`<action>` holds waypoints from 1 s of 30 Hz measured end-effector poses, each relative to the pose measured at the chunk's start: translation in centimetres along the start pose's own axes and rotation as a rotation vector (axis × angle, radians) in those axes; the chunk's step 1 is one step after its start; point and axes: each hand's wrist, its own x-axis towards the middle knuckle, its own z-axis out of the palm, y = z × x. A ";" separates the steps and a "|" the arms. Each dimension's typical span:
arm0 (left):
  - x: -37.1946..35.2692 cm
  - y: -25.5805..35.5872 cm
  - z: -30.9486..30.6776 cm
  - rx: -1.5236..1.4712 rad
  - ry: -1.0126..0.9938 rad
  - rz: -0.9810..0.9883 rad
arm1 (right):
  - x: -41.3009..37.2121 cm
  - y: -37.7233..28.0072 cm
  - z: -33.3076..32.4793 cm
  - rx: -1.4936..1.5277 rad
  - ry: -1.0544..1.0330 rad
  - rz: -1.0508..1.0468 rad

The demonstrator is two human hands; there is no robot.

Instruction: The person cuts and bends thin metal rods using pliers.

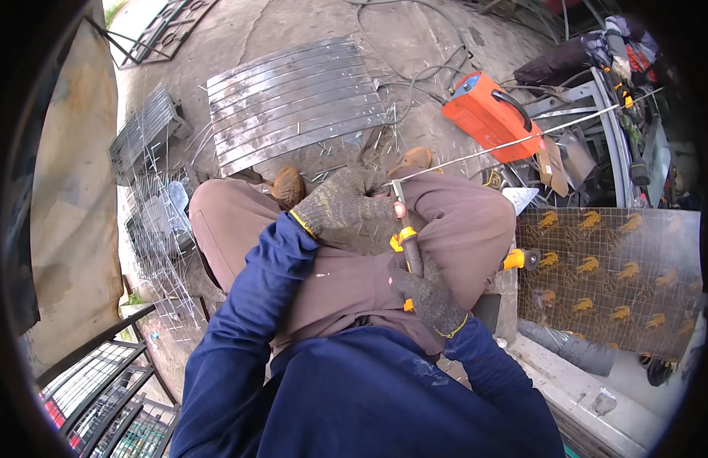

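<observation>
Pliers, yellow-handled, in closed grip of gloved right hand, jaws on thin metal rod clasped by gloved left hand; cut needs steadiness.

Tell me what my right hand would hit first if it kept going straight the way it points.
Probably the rod, right by the left hand. The right hand holds pliers aimed forward, their tip already at the rod; depth is hard to judge.
</observation>
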 end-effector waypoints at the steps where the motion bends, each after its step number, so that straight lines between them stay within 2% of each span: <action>1: 0.2 -0.3 0.0 0.063 0.041 0.028 | -0.3 -0.6 -0.4 -0.064 -0.140 0.013; 2: 0.2 -0.6 -0.1 0.062 0.041 0.031 | -0.7 -1.2 -0.3 -0.066 -0.138 0.013; 4: -0.1 -0.1 -0.3 0.036 0.061 0.011 | -1.3 -3.1 0.9 0.544 -0.202 0.217; 5: -0.1 -0.1 -0.3 0.038 0.065 0.010 | -1.3 -3.0 1.3 0.543 -0.207 0.216; 7: -0.3 -0.1 -0.2 -0.048 0.103 0.075 | -1.5 -3.0 2.1 0.821 -0.251 0.197; 8: -0.3 -0.1 -0.3 -0.046 0.105 0.075 | -1.5 -3.3 2.2 0.820 -0.254 0.196; 10: -0.2 -0.2 -0.6 -0.062 0.089 0.000 | -1.5 -4.7 2.1 1.078 -0.430 0.142; 13: 0.2 -0.6 0.0 -0.225 0.083 -0.040 | -1.3 -4.5 2.3 1.266 -0.495 0.168; 16: 0.4 -1.1 -0.1 -0.181 0.056 -0.047 | -1.0 -4.1 2.8 1.383 -0.485 0.196; 17: 0.2 -1.2 0.0 -0.179 0.062 -0.051 | -0.8 -3.2 2.5 1.383 -0.492 0.200; 19: 0.0 -0.6 0.4 -0.248 -0.015 -0.134 | -0.2 -1.5 1.1 1.098 -0.439 0.235; 20: 0.3 -0.5 0.4 -0.242 -0.010 -0.135 | -0.2 -1.2 0.2 1.097 -0.447 0.232; 22: 0.4 -0.7 0.8 -0.189 -0.038 -0.105 | -0.7 -0.9 -1.0 0.579 -0.299 0.177; 23: 0.4 -0.7 0.9 -0.164 -0.053 -0.087 | -1.0 -0.9 -1.3 0.227 -0.203 -0.019; 24: 0.3 -0.7 1.0 -0.162 -0.054 -0.089 | -0.5 0.4 -1.2 0.230 -0.204 -0.020; 26: 0.3 -0.7 1.1 -0.081 -0.026 -0.170 | 1.3 4.0 -1.2 -0.083 0.088 -0.221; 27: 0.3 -0.8 1.2 -0.077 -0.032 -0.170 | 0.7 2.2 -1.4 -0.079 0.093 -0.222; 29: 0.6 -1.3 1.0 -0.139 -0.021 -0.095 | -0.8 -3.1 -2.1 0.207 -0.095 0.185; 30: 0.5 -1.6 0.9 -0.140 -0.023 -0.095 | -0.8 -2.8 -2.2 0.207 -0.093 0.186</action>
